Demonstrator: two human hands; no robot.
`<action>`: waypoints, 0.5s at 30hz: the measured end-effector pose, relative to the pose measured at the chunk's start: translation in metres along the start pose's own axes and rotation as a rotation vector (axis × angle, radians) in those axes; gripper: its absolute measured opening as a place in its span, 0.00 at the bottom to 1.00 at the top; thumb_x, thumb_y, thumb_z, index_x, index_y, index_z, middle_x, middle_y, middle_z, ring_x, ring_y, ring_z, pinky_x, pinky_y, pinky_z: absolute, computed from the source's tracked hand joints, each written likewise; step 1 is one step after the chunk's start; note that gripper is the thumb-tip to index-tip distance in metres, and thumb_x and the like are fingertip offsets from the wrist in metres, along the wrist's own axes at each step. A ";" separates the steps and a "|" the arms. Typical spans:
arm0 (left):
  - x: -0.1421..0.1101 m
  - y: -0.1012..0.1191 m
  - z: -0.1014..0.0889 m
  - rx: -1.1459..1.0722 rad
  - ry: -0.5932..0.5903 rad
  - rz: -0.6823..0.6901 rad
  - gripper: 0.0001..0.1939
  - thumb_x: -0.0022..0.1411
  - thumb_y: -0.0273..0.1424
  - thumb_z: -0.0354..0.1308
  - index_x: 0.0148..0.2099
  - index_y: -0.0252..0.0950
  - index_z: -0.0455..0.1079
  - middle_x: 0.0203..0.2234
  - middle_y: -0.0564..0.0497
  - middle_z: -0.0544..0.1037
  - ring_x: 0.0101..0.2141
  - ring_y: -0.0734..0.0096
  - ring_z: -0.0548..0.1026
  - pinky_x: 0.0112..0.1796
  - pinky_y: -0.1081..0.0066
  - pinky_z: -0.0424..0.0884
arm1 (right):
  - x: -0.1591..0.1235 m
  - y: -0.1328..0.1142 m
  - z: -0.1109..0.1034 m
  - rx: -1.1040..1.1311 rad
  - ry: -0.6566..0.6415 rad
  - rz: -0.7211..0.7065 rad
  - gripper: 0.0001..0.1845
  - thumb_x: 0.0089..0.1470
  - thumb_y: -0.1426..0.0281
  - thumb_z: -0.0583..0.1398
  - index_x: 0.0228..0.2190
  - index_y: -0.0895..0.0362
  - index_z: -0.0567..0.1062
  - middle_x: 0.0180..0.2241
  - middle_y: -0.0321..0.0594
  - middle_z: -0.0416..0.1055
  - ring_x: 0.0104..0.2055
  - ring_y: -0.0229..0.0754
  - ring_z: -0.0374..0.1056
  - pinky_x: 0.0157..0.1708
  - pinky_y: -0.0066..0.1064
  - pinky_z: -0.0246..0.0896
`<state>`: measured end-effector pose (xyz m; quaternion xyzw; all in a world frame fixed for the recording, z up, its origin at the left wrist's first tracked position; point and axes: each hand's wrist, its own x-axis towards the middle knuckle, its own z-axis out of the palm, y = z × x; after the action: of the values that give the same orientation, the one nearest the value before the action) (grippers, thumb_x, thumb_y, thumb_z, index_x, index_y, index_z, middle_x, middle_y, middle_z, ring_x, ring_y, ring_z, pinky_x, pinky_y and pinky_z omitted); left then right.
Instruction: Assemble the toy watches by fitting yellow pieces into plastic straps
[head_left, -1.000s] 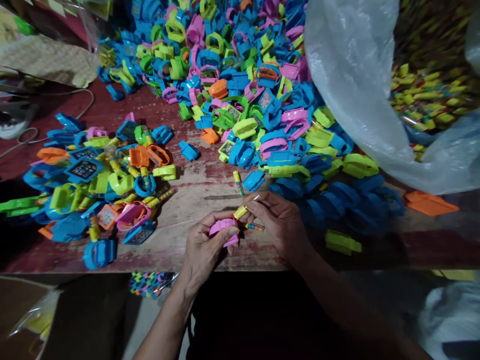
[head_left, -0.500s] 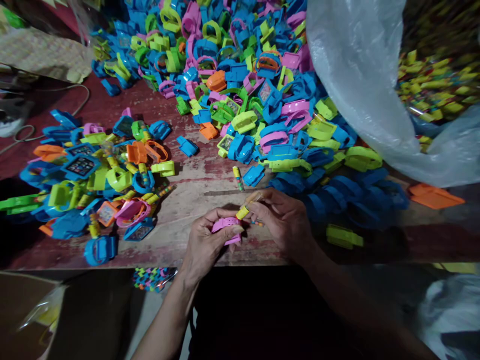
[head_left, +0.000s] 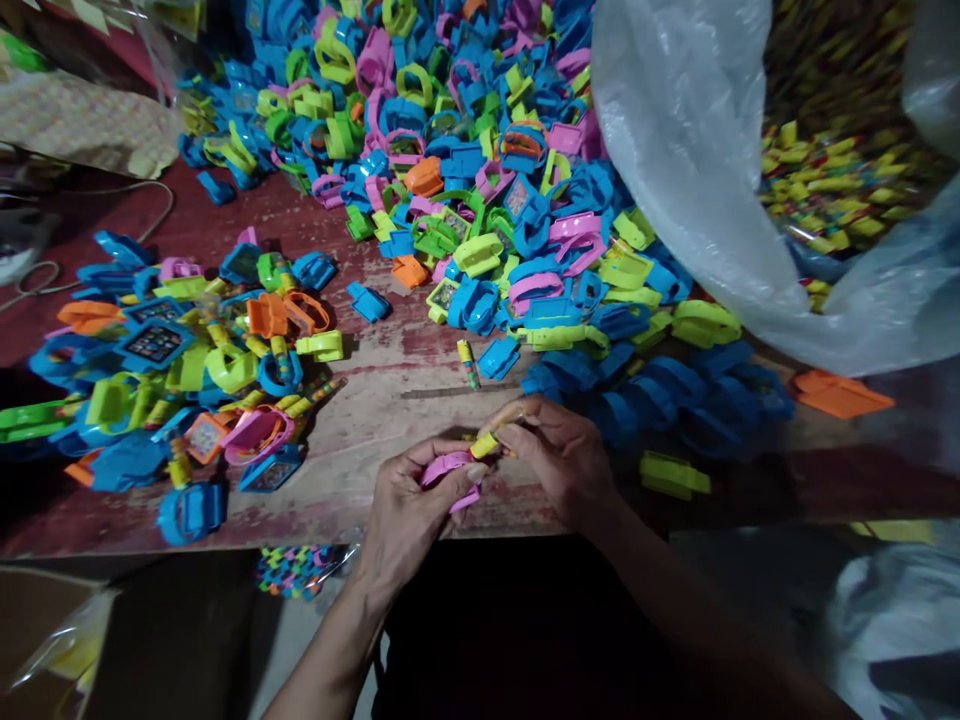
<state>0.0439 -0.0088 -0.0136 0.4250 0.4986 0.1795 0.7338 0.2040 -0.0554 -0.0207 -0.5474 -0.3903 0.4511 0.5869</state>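
My left hand (head_left: 409, 505) is closed around a pink toy watch (head_left: 448, 470) at the near edge of the worn red table (head_left: 390, 400). My right hand (head_left: 559, 455) pinches a small yellow-capped candy tube (head_left: 484, 444) and holds its end against the pink watch. The two hands touch over the watch. Another small candy tube (head_left: 467, 362) lies on the table just beyond them.
A big heap of blue, green, pink and orange toy watches (head_left: 480, 170) covers the far table. A smaller heap of watches with tubes (head_left: 187, 370) lies at the left. A clear plastic bag (head_left: 720, 170) holds yellow tubes at right. A cardboard box (head_left: 45, 640) sits below left.
My right hand has moved the yellow tube closer, its end now against the pink watch. The left hand's grip is the same. The camera shifted slightly.
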 end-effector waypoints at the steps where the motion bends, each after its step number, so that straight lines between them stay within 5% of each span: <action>1: 0.001 -0.001 -0.001 0.010 -0.009 -0.003 0.19 0.47 0.40 0.71 0.38 0.33 0.75 0.16 0.55 0.71 0.15 0.82 0.62 0.16 0.81 0.57 | 0.000 0.001 -0.001 0.007 -0.025 0.005 0.05 0.56 0.70 0.59 0.30 0.56 0.75 0.29 0.36 0.77 0.32 0.38 0.73 0.33 0.28 0.70; 9: -0.008 0.010 -0.006 0.176 -0.027 0.176 0.11 0.46 0.33 0.72 0.33 0.34 0.78 0.22 0.53 0.75 0.22 0.79 0.67 0.24 0.80 0.63 | -0.004 -0.017 -0.005 -0.112 -0.096 -0.065 0.07 0.58 0.73 0.57 0.31 0.57 0.76 0.31 0.37 0.77 0.33 0.37 0.73 0.34 0.25 0.67; 15: -0.014 0.022 -0.006 0.186 -0.063 0.138 0.12 0.46 0.35 0.72 0.32 0.34 0.77 0.20 0.53 0.73 0.22 0.77 0.65 0.24 0.78 0.62 | -0.008 -0.028 -0.003 -0.143 -0.098 -0.177 0.07 0.57 0.73 0.57 0.31 0.56 0.76 0.30 0.38 0.77 0.33 0.38 0.74 0.33 0.26 0.68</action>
<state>0.0360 -0.0030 0.0113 0.5301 0.4594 0.1689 0.6924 0.2076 -0.0638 0.0070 -0.5285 -0.4968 0.3948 0.5640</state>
